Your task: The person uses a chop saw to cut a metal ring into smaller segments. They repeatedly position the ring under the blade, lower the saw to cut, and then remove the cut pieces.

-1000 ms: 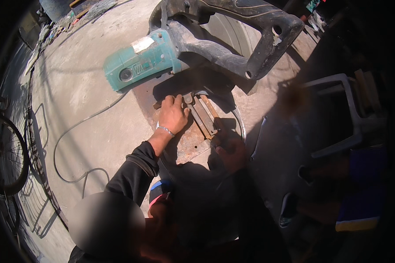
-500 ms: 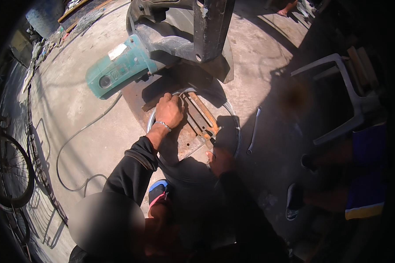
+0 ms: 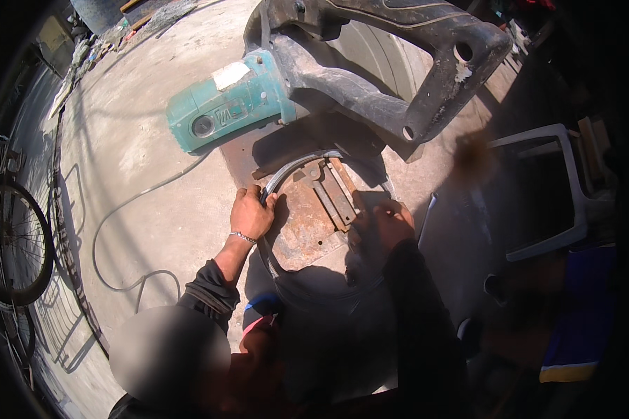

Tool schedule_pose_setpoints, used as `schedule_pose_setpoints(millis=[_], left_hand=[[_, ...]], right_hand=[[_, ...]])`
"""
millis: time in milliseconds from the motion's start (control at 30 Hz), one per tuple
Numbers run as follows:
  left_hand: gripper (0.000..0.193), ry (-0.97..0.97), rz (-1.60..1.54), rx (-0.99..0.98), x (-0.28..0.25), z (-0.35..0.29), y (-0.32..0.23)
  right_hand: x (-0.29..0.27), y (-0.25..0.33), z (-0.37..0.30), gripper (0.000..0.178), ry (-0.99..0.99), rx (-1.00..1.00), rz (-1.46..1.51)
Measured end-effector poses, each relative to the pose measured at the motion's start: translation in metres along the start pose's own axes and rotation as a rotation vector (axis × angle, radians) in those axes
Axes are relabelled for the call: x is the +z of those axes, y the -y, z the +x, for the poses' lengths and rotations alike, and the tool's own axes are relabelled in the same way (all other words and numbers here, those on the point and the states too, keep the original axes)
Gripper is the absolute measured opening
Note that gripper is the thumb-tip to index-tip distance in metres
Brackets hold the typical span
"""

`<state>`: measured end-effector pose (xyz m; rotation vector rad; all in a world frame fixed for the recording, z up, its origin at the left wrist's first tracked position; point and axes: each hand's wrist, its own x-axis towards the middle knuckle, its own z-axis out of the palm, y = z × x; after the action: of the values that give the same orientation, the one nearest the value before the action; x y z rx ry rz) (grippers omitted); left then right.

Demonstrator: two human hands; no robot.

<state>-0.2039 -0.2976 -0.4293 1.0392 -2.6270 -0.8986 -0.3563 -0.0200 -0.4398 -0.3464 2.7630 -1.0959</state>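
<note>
A grey coil of wire or cable [image 3: 288,166] lies around the rusty base plate [image 3: 297,230] of a cut-off saw. My left hand [image 3: 252,213], with a chain bracelet at its wrist, closes on the coil's left side. On the far side, my right hand [image 3: 394,221] is partly in shadow with curled fingers, at the coil's right side beside the rusty clamp [image 3: 334,199]; its grip is hard to see. Above the base stands the saw's teal motor [image 3: 227,105] with its black handle [image 3: 433,98]. Shade hides the coil's near side.
A grey power cord [image 3: 105,230] curves over the concrete at left. A wrench [image 3: 428,213] lies right of the coil. Further right are a white plastic chair frame [image 3: 569,167] and another person's leg in blue shorts [image 3: 573,314]. A bicycle wheel [image 3: 14,241] stands far left.
My left hand has moved from the clamp's far end to the coil's left side. My right hand has moved up and right from the clamp's near end. The view has shifted.
</note>
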Motion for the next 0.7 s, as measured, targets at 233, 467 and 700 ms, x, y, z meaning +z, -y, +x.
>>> schedule_pose_setpoints(millis=[233, 467, 700], left_hand=[[0.047, -0.074, -0.294, -0.192, 0.018, -0.042, 0.028], [0.03, 0.11, -0.356, -0.204, 0.013, -0.064, 0.05], [0.026, 0.18, -0.404, -0.269, 0.005, -0.076, 0.056]], right_hand=[[0.015, -0.082, 0.072, 0.055, -0.041, 0.063, -0.492], [0.029, -0.128, 0.077, 0.033, -0.008, 0.055, -0.217], [0.022, -0.131, 0.066, 0.021, -0.108, -0.056, 0.225]])
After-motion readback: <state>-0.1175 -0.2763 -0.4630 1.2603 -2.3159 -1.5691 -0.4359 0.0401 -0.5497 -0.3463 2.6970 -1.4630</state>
